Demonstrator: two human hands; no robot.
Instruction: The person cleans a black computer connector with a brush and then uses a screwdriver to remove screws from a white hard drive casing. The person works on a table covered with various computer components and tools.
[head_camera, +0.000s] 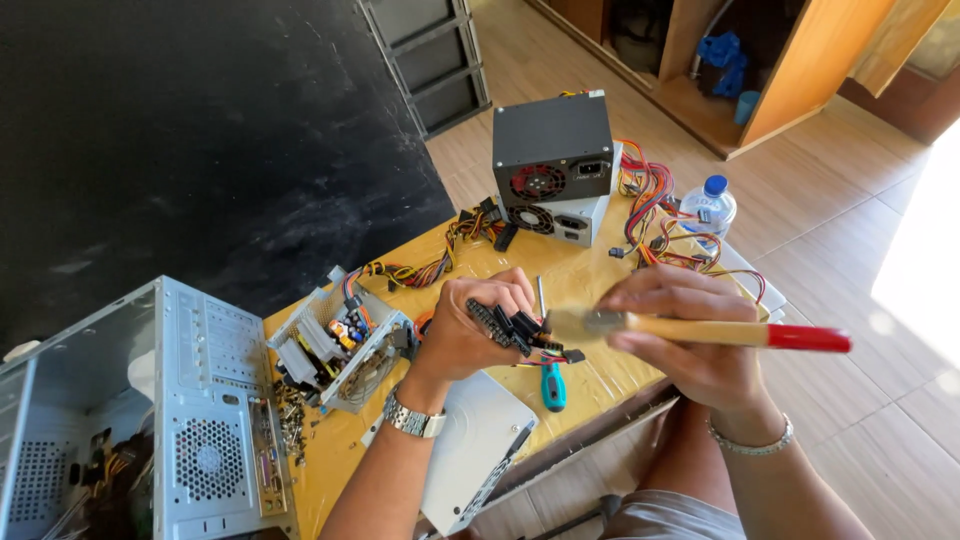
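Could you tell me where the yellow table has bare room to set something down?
Bare table lies between the left hand and the stacked power supplies. A smaller patch sits below the right hand, by the screwdriver. Crowded: wires and bottle at the right, opened supply and screws at the left.

A single head-worn view looks steeply down and forward from above the person's lap, close over the near edge of the desk (600, 385). The left hand (470, 335) and right hand (690, 335) sit mid-frame, near the lens. The desk's far corner lies toward the top, with the floor (850, 230) beyond at right and a dark wall (200, 150) at upper left.
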